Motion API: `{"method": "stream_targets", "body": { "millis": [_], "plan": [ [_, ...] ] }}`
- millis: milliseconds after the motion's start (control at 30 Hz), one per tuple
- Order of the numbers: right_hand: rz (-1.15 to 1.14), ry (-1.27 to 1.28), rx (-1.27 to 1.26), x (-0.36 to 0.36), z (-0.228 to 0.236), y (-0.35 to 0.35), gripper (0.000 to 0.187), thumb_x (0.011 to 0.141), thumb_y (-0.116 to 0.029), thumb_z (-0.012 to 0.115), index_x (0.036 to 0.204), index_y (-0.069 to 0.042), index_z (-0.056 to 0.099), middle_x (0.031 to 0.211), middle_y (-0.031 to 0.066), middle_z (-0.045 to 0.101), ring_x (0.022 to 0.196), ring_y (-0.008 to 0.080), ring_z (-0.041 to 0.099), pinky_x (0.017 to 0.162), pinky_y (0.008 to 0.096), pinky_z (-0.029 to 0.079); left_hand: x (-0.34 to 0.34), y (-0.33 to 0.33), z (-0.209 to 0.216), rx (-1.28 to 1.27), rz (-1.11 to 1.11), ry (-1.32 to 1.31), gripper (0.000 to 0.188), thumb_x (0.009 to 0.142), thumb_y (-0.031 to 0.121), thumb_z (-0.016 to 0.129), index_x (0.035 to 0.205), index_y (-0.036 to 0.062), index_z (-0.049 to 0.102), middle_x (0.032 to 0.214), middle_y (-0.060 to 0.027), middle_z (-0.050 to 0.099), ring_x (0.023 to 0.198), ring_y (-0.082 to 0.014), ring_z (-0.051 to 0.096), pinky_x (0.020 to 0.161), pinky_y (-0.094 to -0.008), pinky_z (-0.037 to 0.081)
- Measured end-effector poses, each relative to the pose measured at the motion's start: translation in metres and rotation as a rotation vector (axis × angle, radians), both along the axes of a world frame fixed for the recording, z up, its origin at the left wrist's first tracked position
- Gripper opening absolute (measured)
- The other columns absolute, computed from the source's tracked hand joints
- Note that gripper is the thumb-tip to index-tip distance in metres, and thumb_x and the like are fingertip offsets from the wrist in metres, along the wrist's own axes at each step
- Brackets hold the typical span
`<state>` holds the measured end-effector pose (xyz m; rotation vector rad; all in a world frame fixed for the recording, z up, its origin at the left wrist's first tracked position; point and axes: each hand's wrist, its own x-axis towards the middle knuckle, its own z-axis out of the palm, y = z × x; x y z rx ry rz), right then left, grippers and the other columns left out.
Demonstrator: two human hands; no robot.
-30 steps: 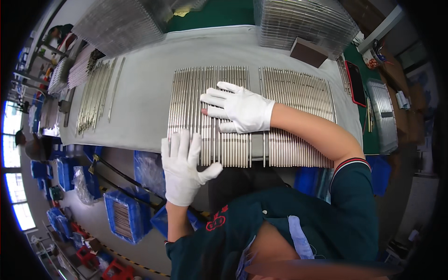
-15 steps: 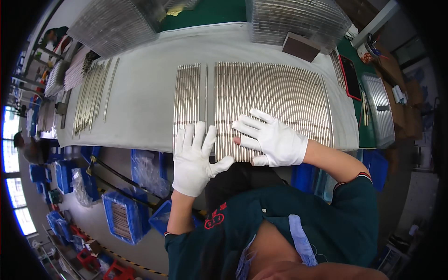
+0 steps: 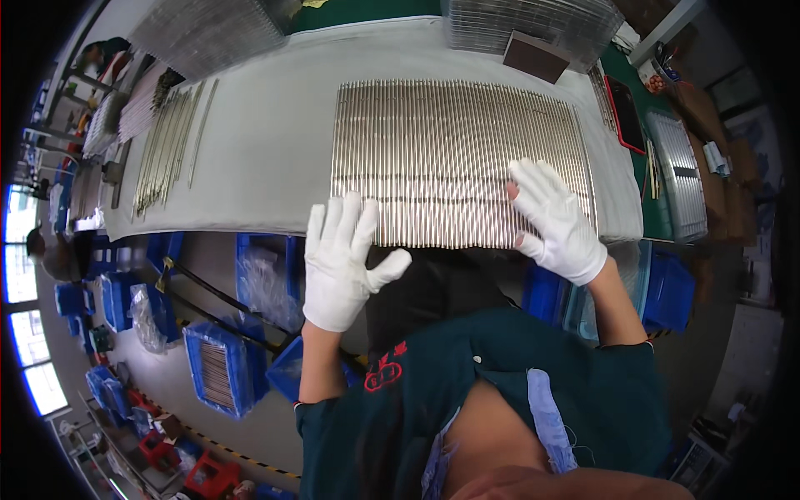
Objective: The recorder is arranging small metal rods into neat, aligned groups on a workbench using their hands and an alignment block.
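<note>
Thin shiny metal rods (image 3: 450, 137) lie side by side in one close-packed sheet on the pale table cover in front of me. My left hand (image 3: 337, 267), in a white glove, has its fingers spread at the sheet's near left corner. My right hand (image 3: 557, 221), gloved with the thumb and a fingertip bare, lies with fingers apart over the near right part of the rods. Neither hand grips anything. A looser group of similar rods (image 3: 167, 146) rests at the table's left end, with one rod (image 3: 202, 133) apart from it.
Stacked clear plastic trays (image 3: 204, 37) stand at the far left, and another tray stack (image 3: 533, 29) at the far right beside a brown block (image 3: 535, 57). A red-edged phone (image 3: 625, 114) lies on the right. Blue bins (image 3: 218, 371) are on the floor below.
The separate narrow group and lone rod have joined the wide block, closing the gaps. My right hand has moved right across the rods; my left hand stays at the left edge.
</note>
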<state>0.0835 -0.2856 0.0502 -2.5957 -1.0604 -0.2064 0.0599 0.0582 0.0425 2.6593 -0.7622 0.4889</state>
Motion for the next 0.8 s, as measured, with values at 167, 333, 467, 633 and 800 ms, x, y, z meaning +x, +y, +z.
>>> {"method": "stream_targets", "body": {
  "millis": [167, 333, 467, 633, 800],
  "plan": [
    [-0.282, -0.089, -0.141, 0.022, -0.016, -0.067, 0.067, 0.105, -0.05, 0.047, 0.154, -0.004, 0.044, 0.16, 0.0241, 0.04, 0.15, 0.0421, 0.035, 0.125, 0.0508, 0.023, 0.019, 0.026, -0.007, 0.155, 0.205, 0.02, 0.071, 0.092, 0.051, 0.066, 0.134, -0.0049, 0.055, 0.127, -0.0225, 0.058, 0.116, -0.0407, 0.054, 0.107, -0.0515, 0.041],
    [-0.233, -0.074, -0.273, 0.027, -0.027, -0.059, 0.063, 0.105, -0.048, 0.047, 0.149, -0.004, 0.05, 0.159, 0.0243, 0.041, 0.148, 0.0424, 0.036, 0.125, 0.0502, 0.024, 0.026, 0.017, -0.02, 0.154, 0.154, -0.095, 0.072, 0.089, 0.057, 0.067, 0.129, -0.002, 0.058, 0.122, -0.0184, 0.057, 0.111, -0.0349, 0.054, 0.101, -0.048, 0.043],
    [-0.159, -0.057, -0.229, 0.03, -0.024, -0.042, 0.061, 0.104, -0.046, 0.049, 0.147, -0.004, 0.052, 0.158, 0.0242, 0.043, 0.147, 0.0425, 0.038, 0.125, 0.051, 0.024, 0.025, 0.007, -0.015, 0.148, 0.099, -0.084, 0.072, 0.088, 0.058, 0.067, 0.127, -0.0013, 0.059, 0.118, -0.0174, 0.056, 0.109, -0.0353, 0.053, 0.099, -0.048, 0.043],
    [-0.048, -0.068, -0.197, 0.026, -0.021, -0.021, 0.065, 0.103, -0.052, 0.045, 0.143, -0.002, 0.054, 0.154, 0.0253, 0.047, 0.144, 0.0409, 0.042, 0.124, 0.0528, 0.026, 0.016, -0.008, -0.012, 0.112, 0.038, -0.077, 0.075, 0.084, 0.06, 0.068, 0.127, -0.0004, 0.058, 0.12, -0.0168, 0.056, 0.111, -0.0361, 0.053, 0.1, -0.048, 0.043],
    [0.011, -0.028, -0.057, 0.024, -0.02, -0.014, 0.069, 0.101, -0.054, 0.049, 0.14, 0.001, 0.057, 0.15, 0.0248, 0.051, 0.142, 0.0412, 0.046, 0.122, 0.054, 0.03, -0.003, -0.013, -0.01, -0.046, -0.17, 0.042, 0.063, 0.082, 0.048, 0.075, 0.119, -0.0003, 0.06, 0.11, -0.0143, 0.06, 0.105, -0.034, 0.057, 0.099, -0.0469, 0.045]
  ]
}}
